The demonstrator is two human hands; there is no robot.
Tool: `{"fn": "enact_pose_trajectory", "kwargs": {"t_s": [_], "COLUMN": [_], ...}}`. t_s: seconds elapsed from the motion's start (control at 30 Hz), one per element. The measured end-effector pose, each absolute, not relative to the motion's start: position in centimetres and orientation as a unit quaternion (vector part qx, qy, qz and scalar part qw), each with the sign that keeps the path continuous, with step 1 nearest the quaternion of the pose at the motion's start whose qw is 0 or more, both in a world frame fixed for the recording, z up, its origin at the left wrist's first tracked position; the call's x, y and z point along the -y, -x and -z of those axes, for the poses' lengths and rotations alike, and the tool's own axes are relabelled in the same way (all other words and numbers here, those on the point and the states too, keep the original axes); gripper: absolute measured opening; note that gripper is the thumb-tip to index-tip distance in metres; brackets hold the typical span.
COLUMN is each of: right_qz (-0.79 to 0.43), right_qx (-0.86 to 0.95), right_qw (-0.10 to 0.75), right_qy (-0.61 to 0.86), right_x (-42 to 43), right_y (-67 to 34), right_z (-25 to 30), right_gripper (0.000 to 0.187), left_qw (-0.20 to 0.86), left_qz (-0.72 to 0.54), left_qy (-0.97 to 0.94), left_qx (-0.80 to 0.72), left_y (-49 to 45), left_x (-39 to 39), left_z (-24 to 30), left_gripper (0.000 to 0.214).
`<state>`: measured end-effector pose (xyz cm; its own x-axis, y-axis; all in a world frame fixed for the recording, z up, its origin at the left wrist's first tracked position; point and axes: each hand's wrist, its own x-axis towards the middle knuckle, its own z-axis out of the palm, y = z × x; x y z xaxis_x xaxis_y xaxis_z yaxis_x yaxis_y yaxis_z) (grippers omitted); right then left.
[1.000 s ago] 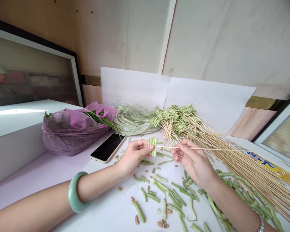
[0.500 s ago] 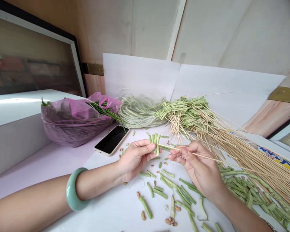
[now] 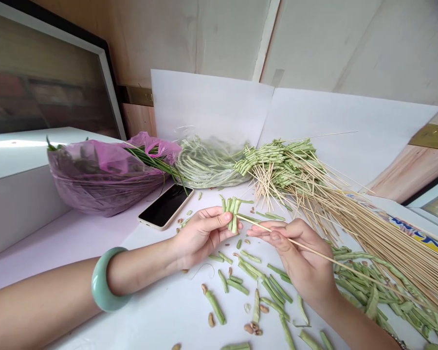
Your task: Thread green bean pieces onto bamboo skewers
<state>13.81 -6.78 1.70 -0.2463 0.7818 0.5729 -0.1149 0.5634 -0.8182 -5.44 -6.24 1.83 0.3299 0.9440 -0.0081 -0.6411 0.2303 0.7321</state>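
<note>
Holding a bundle of cut beans [image 3: 232, 214] in a tight grip above the counter [image 3: 149, 301], the left hand [image 3: 200, 236] faces the right hand [image 3: 295, 257], whose narrow fingertip grip pinches a skewer [image 3: 257, 225], its tip right at the bundle

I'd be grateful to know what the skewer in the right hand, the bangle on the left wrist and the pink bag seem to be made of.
The skewer looks like bare bamboo or wood: pale and matte. The bangle seems polished jade, possibly glass: glossy, cloudy pale green. The bag looks like thin plastic film: translucent pink and creased.
</note>
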Motion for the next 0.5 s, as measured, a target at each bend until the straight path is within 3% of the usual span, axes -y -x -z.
{"fn": "enact_pose_trajectory", "kwargs": {"t_s": [0.27,0.5], "right_qz": [-0.336,-0.094], "right_qx": [0.723,0.822], "right_qw": [0.552,0.528], "right_qy": [0.245,0.193], "right_x": [6.92,7.06], "right_y": [-13.62,-13.77], "right_z": [-1.99,-1.49], "right_gripper": [0.016,0.021], "left_qw": [0.738,0.753], "left_qz": [-0.535,-0.536], "left_qy": [-0.347,-0.317], "left_qx": [-0.222,-0.213], "left_y": [5.64,5.55], "left_x": [5.79,5.85], "left_z": [-2.03,-1.78], "left_gripper": [0.02,0.013]}}
